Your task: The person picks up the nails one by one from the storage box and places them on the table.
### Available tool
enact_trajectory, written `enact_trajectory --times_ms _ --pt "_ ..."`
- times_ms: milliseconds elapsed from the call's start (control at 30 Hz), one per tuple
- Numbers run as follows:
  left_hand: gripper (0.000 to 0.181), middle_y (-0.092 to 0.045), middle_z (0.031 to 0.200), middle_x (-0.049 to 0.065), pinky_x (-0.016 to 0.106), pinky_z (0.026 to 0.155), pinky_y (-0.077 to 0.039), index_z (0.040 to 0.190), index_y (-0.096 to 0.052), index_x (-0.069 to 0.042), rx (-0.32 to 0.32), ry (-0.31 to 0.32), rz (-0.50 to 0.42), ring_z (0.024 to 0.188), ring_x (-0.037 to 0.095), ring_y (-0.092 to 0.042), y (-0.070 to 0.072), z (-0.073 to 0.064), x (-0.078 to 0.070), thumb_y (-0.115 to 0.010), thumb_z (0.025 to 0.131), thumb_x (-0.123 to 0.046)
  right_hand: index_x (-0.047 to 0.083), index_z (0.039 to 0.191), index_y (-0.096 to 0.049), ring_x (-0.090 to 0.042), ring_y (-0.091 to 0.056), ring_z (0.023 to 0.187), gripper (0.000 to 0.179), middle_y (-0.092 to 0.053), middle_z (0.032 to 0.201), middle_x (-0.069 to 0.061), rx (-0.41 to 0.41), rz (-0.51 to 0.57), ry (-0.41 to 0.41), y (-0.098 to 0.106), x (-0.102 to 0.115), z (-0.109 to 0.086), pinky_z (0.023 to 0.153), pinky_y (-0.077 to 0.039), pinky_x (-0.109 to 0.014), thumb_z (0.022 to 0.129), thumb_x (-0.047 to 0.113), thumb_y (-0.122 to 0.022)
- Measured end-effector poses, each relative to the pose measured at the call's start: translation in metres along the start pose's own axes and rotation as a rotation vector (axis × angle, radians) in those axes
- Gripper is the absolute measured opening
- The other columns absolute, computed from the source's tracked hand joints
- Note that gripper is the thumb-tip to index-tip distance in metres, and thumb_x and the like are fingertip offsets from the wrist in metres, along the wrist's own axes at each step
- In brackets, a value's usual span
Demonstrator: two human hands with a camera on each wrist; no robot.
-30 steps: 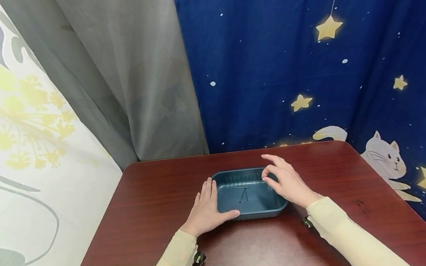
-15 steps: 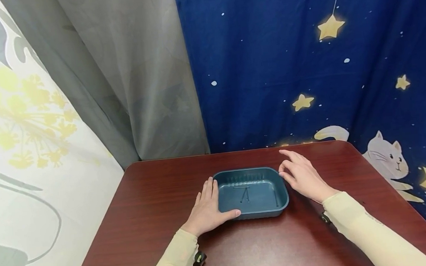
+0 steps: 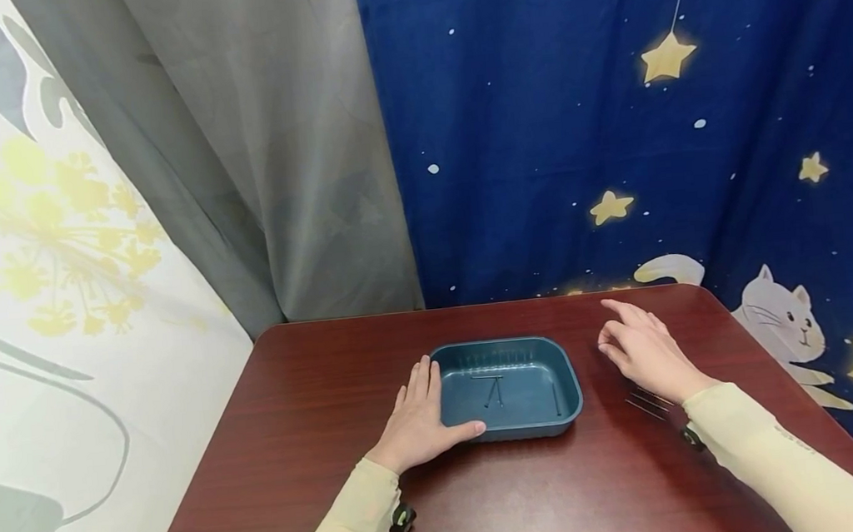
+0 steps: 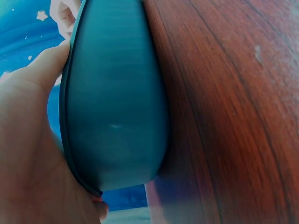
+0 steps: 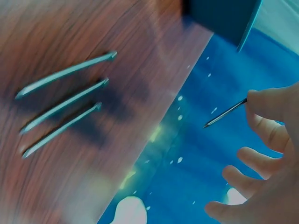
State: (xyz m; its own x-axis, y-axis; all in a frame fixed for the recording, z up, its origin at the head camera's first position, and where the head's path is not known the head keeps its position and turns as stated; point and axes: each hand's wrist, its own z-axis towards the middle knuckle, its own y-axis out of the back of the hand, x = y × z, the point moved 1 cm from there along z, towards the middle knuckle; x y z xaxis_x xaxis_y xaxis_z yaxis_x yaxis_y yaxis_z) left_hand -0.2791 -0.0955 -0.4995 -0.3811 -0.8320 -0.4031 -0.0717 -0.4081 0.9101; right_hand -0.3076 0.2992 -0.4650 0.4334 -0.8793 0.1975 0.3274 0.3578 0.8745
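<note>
A blue-green plastic tray [image 3: 515, 431] stands on the table with several dark nails [image 3: 488, 377] lying on its bottom. My left hand [image 3: 418, 421] rests against its left end, fingers straight along the rim and thumb on the near rim; the left wrist view shows the thumb [image 4: 53, 63] touching the rim. My right hand [image 3: 648, 357] is in the air to the right of the tray. Its thumb and index finger pinch a nail [image 5: 226, 113] by one end, pointed end out, the other fingers spread. Beneath it, three nails [image 5: 64, 106] lie side by side on the table.
The dark red wooden table [image 3: 505, 502] has rounded far corners. Behind it hang a grey curtain [image 3: 330, 182] and a blue curtain with stars [image 3: 521, 125]. A pale patterned surface [image 3: 69, 411] is on the left.
My right hand has moved from over the tray's right end rightward, out past its rim. Nails on the table have come into view beneath it. The left hand keeps its place on the tray.
</note>
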Motion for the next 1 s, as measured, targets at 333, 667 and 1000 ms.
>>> enact_trajectory --times_ms 333,667,1000 --pt "0.13 0.0 0.168 0.01 0.056 0.118 -0.018 0.161 -0.013 -0.003 0.011 0.004 0.006 0.154 0.03 -0.005 -0.003 -0.001 0.002 -0.049 0.074 -0.092 0.02 0.078 -0.064 -0.047 -0.039 0.133 0.02 -0.044 0.145 -0.026 0.008 -0.039 -0.043 0.006 -0.026 -0.017 0.096 -0.026 -0.075 0.086 0.008 -0.077" --pt "0.13 -0.001 0.168 0.01 0.056 0.118 -0.018 0.161 -0.012 -0.003 0.003 0.0 0.025 0.154 0.03 -0.006 -0.004 0.0 0.002 -0.048 0.074 -0.092 0.019 0.077 -0.067 -0.051 -0.042 0.126 0.016 -0.048 0.14 -0.027 0.09 -0.05 -0.104 0.005 -0.042 -0.028 0.095 -0.025 -0.077 0.086 0.008 -0.075" --pt "0.129 -0.001 0.168 0.01 0.056 0.118 -0.019 0.161 -0.013 -0.003 0.0 -0.003 0.019 0.154 0.03 -0.006 -0.002 0.0 0.001 -0.049 0.074 -0.092 0.021 0.074 -0.066 -0.053 -0.045 0.121 0.018 -0.051 0.136 -0.028 0.186 -0.045 -0.179 0.0 -0.051 -0.039 0.094 -0.025 -0.08 0.087 0.01 -0.073"
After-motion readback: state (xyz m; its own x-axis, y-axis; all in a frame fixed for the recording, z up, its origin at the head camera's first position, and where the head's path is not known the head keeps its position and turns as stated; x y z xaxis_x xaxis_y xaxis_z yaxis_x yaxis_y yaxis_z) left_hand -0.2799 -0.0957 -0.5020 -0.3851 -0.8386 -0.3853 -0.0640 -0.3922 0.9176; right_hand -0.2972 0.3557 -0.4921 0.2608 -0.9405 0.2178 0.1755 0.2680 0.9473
